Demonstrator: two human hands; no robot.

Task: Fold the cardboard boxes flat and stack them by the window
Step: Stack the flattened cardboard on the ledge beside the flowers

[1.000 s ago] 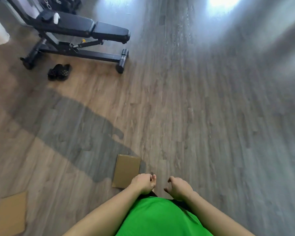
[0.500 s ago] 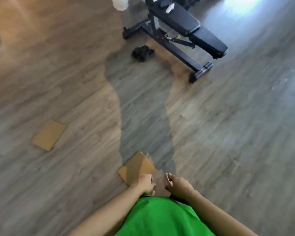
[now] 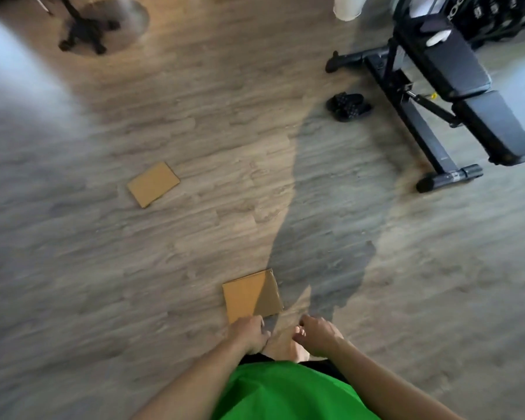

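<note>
Two flat brown cardboard pieces lie on the wooden floor. The near cardboard piece [image 3: 250, 295] lies just ahead of my hands, half in my shadow. The far cardboard piece [image 3: 153, 184] lies further off to the left. My left hand [image 3: 249, 333] hangs with loosely curled fingers just above the near piece's lower edge and holds nothing. My right hand [image 3: 317, 334] hangs beside it, also loosely curled with nothing in it. My green shirt fills the bottom of the view.
A black weight bench [image 3: 455, 95] stands at the right, with a pair of black slippers [image 3: 348, 106] beside its frame. A black wheeled stand base [image 3: 84, 37] is at the top left. A white cylinder [image 3: 347, 7] is at the top.
The view has swung left: the bench has moved to the right side and the far cardboard piece has come toward the centre. Both hands stay low and loosely curled.
</note>
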